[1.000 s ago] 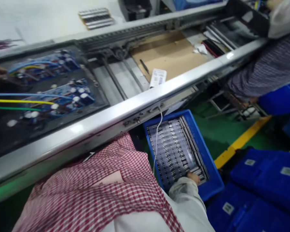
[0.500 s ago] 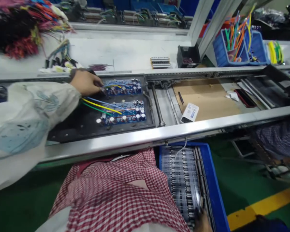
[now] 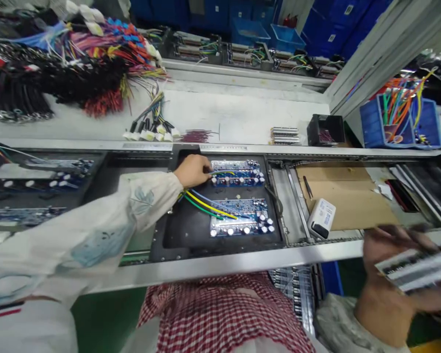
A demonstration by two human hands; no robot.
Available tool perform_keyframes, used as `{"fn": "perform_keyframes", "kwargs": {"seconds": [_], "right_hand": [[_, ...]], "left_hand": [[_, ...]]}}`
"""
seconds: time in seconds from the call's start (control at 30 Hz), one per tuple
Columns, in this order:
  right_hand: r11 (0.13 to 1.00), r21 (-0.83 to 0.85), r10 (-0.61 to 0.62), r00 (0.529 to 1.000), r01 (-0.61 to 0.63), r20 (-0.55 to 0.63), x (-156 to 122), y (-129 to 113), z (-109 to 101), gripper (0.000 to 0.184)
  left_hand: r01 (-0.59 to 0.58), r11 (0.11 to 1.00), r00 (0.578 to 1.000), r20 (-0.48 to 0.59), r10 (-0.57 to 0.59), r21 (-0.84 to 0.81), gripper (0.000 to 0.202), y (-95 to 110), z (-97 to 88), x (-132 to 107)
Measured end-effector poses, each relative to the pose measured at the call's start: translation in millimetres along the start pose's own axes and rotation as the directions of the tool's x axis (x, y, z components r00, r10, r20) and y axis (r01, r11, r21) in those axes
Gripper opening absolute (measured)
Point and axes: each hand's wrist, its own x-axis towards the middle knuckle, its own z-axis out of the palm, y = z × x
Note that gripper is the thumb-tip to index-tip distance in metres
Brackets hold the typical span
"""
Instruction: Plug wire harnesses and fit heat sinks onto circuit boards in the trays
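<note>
Circuit board with left hand at its left end, fingertips hiding the contact, grip impossible to tell; right hand blurred, closed around bundle of pale strips, cut off by frame edge; second circuit board just below, on black fixture.

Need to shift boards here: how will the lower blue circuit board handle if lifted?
The lower blue circuit board is likely stiff, perhaps top-heavy from its capacitors. The yellow and green wires will probably flop and tug.

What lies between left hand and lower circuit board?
In the head view, yellow, green and blue wires cross the black carrier from the left hand to the board.
</note>
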Motion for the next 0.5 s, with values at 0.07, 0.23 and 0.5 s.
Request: {"fn": "perform_keyframes", "kwargs": {"seconds": [0.07,0.23,0.5], "right_hand": [[0.931,0.339,0.084,0.984,-0.133,0.155,33,-11,46,0.042],[0.913,0.295,0.065,0.816,-0.281,0.575,88,-50,148,0.022],[0.674,0.054,-0.348,0.253,0.737,0.903,125,-45,247,0.04]], "left_hand": [[-0.022,0.999,1.0,0.021,0.023,-0.032,0.024,-3,-0.3,1],[-0.015,0.992,0.991,0.133,0.033,-0.128,0.023,-11,-4.5,3],[0.07,0.965,0.97,0.242,-0.008,-0.252,0.019,-16,-12.5,5]]}}
